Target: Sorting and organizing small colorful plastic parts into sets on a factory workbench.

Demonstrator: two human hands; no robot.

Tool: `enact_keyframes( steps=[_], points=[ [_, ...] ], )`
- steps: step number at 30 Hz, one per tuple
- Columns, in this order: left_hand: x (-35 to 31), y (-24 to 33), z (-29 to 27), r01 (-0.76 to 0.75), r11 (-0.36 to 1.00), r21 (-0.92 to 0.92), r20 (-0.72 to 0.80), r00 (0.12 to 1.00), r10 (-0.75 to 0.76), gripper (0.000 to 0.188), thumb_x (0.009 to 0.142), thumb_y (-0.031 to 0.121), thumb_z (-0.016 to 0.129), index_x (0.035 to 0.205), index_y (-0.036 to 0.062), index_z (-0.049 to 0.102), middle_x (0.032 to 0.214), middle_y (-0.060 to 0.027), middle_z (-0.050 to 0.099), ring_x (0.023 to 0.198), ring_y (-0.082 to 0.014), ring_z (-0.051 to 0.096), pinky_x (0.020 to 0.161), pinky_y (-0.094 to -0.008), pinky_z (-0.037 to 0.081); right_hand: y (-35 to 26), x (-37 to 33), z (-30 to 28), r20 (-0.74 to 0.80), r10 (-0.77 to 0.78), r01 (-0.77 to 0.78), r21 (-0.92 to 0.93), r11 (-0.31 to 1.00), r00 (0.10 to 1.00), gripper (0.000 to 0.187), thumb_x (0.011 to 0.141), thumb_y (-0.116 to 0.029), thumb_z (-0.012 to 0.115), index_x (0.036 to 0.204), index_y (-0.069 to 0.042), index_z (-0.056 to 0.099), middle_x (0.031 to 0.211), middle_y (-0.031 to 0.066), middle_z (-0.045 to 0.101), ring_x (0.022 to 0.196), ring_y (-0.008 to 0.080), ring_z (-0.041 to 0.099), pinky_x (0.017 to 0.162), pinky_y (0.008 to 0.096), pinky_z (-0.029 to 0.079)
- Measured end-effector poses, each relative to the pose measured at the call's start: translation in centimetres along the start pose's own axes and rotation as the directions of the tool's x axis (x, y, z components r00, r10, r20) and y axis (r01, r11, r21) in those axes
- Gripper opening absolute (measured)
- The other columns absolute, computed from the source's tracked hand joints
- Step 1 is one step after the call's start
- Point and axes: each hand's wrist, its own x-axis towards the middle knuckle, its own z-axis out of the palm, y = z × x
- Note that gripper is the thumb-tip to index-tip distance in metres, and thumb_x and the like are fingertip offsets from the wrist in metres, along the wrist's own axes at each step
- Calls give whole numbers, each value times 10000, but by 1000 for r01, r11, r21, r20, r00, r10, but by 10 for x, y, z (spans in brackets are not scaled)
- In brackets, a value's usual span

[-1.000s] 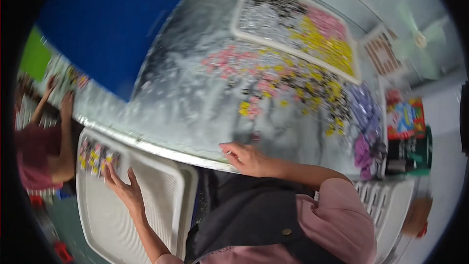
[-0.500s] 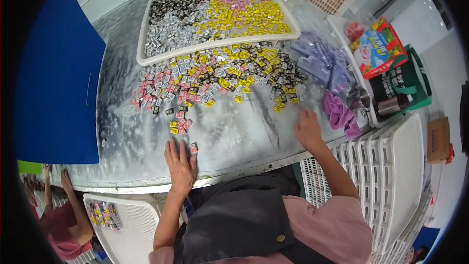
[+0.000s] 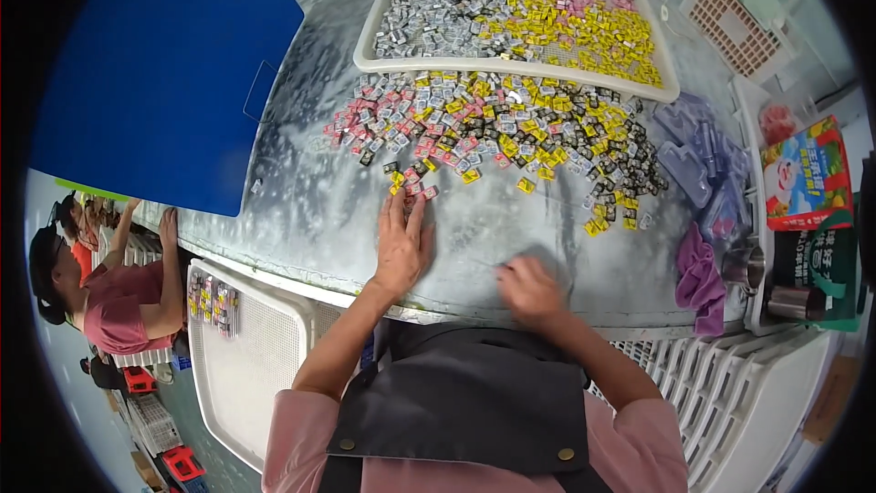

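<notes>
- Head view: a big white rectangular plastic tray with a raised rim lies on the shiny grey surface, bearing many small glossy packets grouped by colour: black, silver, pink and yellow.
- Just on the person's side of the big tray, loose packets in those same colours spread in a mixed band, many overlapping.
- Left hand: toward the person from the big tray's left part, back upward, fingers extended and slightly apart, their tips at a few pink packets on the band's near edge.
- Right hand: farther from the big tray than the left hand, near the surface's front edge; blurred, fingers bent, so I cannot tell whether they are together or hold anything.
- Left of the big tray: a large flat deep-blue panel.
- Right of the big tray: crumpled translucent bluish-purple plastic bags, and nearer the person, a bunched purple cloth.
- Well left and personward of the big tray: a shallow white perforated plastic tray carrying clear-wrapped packets.
</notes>
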Motion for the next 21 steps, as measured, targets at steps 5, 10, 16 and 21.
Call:
enact_keyframes(
  steps=[5,10,16,21],
  points=[
    [-1,-7,-12,0,999,-41,56,998,2,579,892,74,665,1436,11,477,1455,-310,396,1334,-522,381,1143,-555,334,-5,47,4,101,-37,18,177,984,994,222,838,-97,672,1046,-22,646,1003,130,595,963,330,599,817,436,509],
    [15,22,-28,-3,992,-129,32,999,7,528,872,53,680,1374,-5,527,1404,-281,455,1309,-494,415,1105,-549,376,49,71,-37,-192,180,-179,19,984,965,264,866,-88,683,1116,-21,633,1139,148,610,1061,361,569,912,433,477],
    [45,55,9,-114,974,-197,44,991,125,422,864,67,713,1265,-2,603,1398,-243,475,1317,-472,425,1096,-528,393,73,48,-49,-79,95,-111,-240,964,992,282,827,-109,722,1067,7,629,1158,155,601,1072,347,564,974,478,458],
    [42,56,3,-163,961,-223,66,981,181,385,856,70,725,1224,1,636,1312,-222,523,1263,-434,467,1094,-528,386,70,30,-75,-6,-112,108,-231,967,994,208,796,-21,673,996,15,625,1054,149,618,1010,349,596,973,491,468]
  ],
)
